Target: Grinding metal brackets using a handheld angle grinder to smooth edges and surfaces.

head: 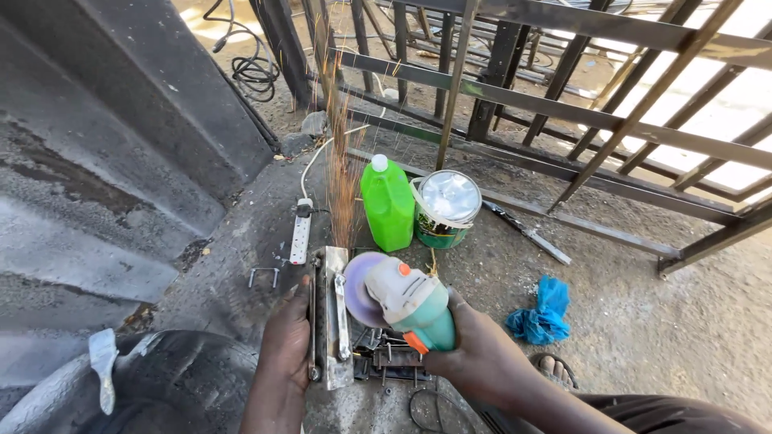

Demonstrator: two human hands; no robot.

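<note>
We are outdoors in a welding yard, on a dusty concrete floor [627, 321] with a dark corrugated metal sheet [104, 161] sloping along the left and a big steel gate frame [563, 112] of welded bars lying across the back. Black cables [253, 72] coil far behind, and a white power strip [300, 237] lies on the floor near the sheet.

Our right hand [474, 354] has its fingers clenched round the body of a teal and white angle grinder [406, 301], whose disc meets a steel bracket assembly [330, 317] standing on edge in front of us; sparks [344, 161] stream away from it. Our left hand [285, 337] presses against the side of that steel piece, fingers wrapped onto it to steady it. We judge the steel stiff, fairly heavy, sharp along its edges and hot near the cut, so it is best held low and well back from the disc. The grinder looks compact but weighty, best gripped at its body.

Just beyond stand a green plastic jug [388, 205], capped in white, its contents hidden, and beside it a green paint tin [446, 210] closed by a shiny lid. A blue rag [543, 313] lies crumpled to the right.
</note>
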